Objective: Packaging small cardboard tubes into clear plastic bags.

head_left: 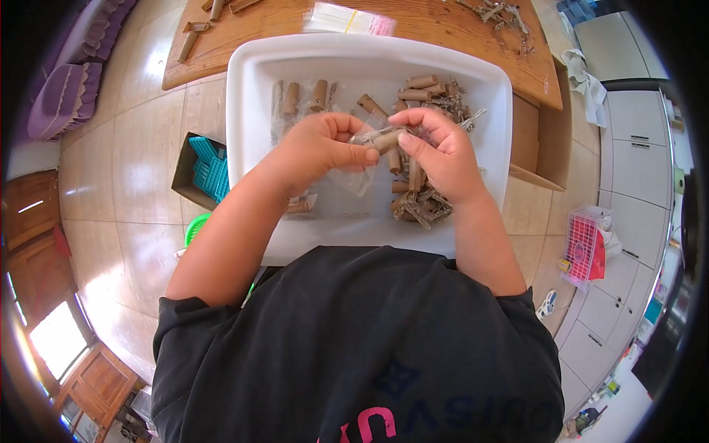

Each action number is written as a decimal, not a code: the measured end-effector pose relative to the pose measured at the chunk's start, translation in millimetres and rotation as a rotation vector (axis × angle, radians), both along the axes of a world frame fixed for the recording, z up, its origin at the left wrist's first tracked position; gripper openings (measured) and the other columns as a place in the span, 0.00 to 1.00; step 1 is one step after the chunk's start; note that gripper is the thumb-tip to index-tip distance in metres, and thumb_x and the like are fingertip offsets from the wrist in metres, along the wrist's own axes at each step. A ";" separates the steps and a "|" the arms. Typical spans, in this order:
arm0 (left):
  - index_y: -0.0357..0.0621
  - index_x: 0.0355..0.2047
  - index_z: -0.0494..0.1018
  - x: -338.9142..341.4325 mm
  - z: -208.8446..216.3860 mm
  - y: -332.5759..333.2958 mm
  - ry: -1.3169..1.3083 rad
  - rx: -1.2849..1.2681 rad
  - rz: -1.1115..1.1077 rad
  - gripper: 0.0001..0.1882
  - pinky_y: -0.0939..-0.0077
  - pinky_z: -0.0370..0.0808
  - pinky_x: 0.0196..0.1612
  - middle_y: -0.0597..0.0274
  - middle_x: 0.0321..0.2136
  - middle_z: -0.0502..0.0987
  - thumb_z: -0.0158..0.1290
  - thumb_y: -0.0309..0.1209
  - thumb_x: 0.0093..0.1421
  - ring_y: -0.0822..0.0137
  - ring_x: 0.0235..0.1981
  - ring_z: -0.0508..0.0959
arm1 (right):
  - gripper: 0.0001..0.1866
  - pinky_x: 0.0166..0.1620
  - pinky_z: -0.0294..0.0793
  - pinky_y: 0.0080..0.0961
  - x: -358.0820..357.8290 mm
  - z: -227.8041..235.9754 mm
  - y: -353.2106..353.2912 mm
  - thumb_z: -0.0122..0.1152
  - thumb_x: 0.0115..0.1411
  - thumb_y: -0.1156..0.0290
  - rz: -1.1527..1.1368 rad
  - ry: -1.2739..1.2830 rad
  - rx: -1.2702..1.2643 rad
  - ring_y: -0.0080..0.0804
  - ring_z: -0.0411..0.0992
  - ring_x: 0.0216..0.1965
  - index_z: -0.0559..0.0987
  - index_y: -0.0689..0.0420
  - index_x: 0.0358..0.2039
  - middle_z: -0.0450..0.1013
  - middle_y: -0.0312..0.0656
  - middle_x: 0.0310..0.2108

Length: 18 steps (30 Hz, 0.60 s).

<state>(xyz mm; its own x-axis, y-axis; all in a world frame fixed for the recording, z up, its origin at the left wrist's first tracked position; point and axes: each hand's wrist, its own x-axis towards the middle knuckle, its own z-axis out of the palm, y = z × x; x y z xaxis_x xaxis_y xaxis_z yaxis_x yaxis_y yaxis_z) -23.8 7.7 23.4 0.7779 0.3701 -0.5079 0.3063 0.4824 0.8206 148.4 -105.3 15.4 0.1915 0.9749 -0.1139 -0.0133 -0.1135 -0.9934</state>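
Above a white plastic tub, both hands meet on a short brown tube with clear film around part of it. My left hand pinches the tube's left end, thumb on top. My right hand closes thumb and fingers on its right end. A clear plastic bag hangs below the left fingers. Inside the tub, loose brown tubes and grey-brown twisted bundles lie on the right. Several tubes in clear bags lie on the left.
Beyond the tub is a wooden table with a banded stack of clear bags. Left of the tub stand a dark box with teal baskets and a green basket. A cardboard box stands on the right.
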 end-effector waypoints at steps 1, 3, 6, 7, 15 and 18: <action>0.36 0.38 0.70 -0.2 -0.1 0.2 -0.014 -0.020 0.007 0.15 0.83 0.71 0.38 0.63 0.29 0.77 0.58 0.24 0.49 0.76 0.30 0.75 | 0.12 0.33 0.65 0.12 -0.5 0.7 0.4 0.55 0.56 0.76 0.001 0.000 -0.001 0.13 0.63 0.28 0.72 0.60 0.42 0.68 0.33 0.33; 0.36 0.38 0.70 0.3 0.5 -1.1 -0.005 -0.008 -0.006 0.15 0.83 0.71 0.38 0.63 0.29 0.77 0.58 0.24 0.50 0.75 0.30 0.75 | 0.12 0.33 0.65 0.12 -2.7 1.9 0.9 0.56 0.55 0.76 0.096 0.108 -0.090 0.14 0.64 0.29 0.72 0.60 0.42 0.68 0.32 0.33; 0.35 0.38 0.71 0.8 -0.6 -0.9 -0.004 -0.001 -0.009 0.14 0.83 0.71 0.37 0.63 0.30 0.77 0.58 0.24 0.50 0.75 0.30 0.75 | 0.12 0.33 0.65 0.12 -11.9 -8.2 3.7 0.57 0.54 0.76 -0.091 0.120 0.038 0.15 0.65 0.29 0.74 0.61 0.40 0.68 0.32 0.32; 0.35 0.38 0.71 1.1 -1.2 -0.5 -0.010 -0.008 0.000 0.14 0.83 0.71 0.37 0.62 0.30 0.77 0.57 0.24 0.50 0.75 0.31 0.76 | 0.12 0.33 0.65 0.12 -11.1 -7.6 3.5 0.57 0.54 0.76 -0.091 0.120 0.039 0.15 0.65 0.29 0.74 0.61 0.40 0.68 0.32 0.32; 0.35 0.37 0.72 1.3 -4.8 -2.1 -0.010 -0.034 0.041 0.11 0.84 0.72 0.34 0.63 0.30 0.77 0.56 0.26 0.53 0.76 0.30 0.75 | 0.07 0.31 0.65 0.14 -9.8 -3.8 2.4 0.58 0.54 0.76 0.078 -0.329 0.144 0.17 0.65 0.27 0.78 0.62 0.34 0.69 0.34 0.29; 0.36 0.36 0.73 4.4 -2.0 -4.7 0.011 -0.052 0.125 0.10 0.84 0.72 0.33 0.64 0.30 0.77 0.54 0.28 0.55 0.76 0.29 0.75 | 0.06 0.30 0.65 0.14 -12.5 -4.1 4.3 0.58 0.54 0.75 -0.202 -0.165 0.087 0.17 0.65 0.26 0.78 0.62 0.33 0.70 0.33 0.26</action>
<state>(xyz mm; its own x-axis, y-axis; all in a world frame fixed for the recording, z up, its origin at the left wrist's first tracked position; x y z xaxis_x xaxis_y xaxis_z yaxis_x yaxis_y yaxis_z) -19.4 3.0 21.5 0.7220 0.4366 -0.5368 0.2497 0.5590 0.7906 135.9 -101.0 11.4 0.3918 0.9199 0.0170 0.1360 -0.0396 -0.9899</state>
